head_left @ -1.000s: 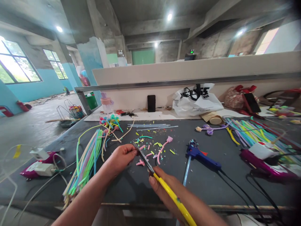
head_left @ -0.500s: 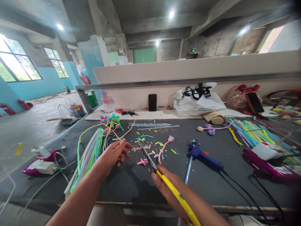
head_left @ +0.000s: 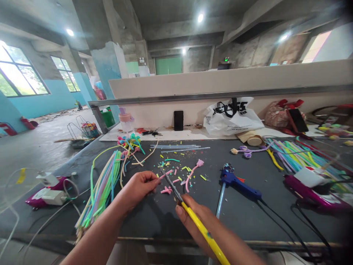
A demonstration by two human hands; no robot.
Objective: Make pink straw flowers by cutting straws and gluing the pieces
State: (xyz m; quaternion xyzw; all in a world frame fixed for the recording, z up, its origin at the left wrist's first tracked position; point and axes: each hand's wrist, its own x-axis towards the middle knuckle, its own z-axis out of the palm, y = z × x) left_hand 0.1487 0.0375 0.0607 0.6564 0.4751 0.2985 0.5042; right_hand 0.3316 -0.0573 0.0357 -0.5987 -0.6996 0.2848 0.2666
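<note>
My left hand (head_left: 143, 187) is closed in a pinch on a short pink pipe cleaner (head_left: 162, 177), just left of the scissor blades. Yellow-handled scissors (head_left: 197, 218) are gripped in my right hand (head_left: 193, 211), their metal blades pointing away and to the left, by the pink piece. Whether the blades touch it I cannot tell. Small pink, yellow and green cuttings lie around the tips. A folded pink piece (head_left: 166, 190) rests below the blades, and a pink stem with a tufted end (head_left: 195, 172) lies to their right.
A blue glue gun (head_left: 239, 184) with a cord lies at right. Bundles of pipe cleaners lie at left (head_left: 103, 189) and far right (head_left: 292, 154). Clear sticks (head_left: 176, 147) lie behind the cuttings. A phone (head_left: 178, 120) and white bag (head_left: 233, 117) stand at the back.
My left hand has moved slightly right and forward and now pinches the pink pipe cleaner. The scissors have shifted slightly to the left.
</note>
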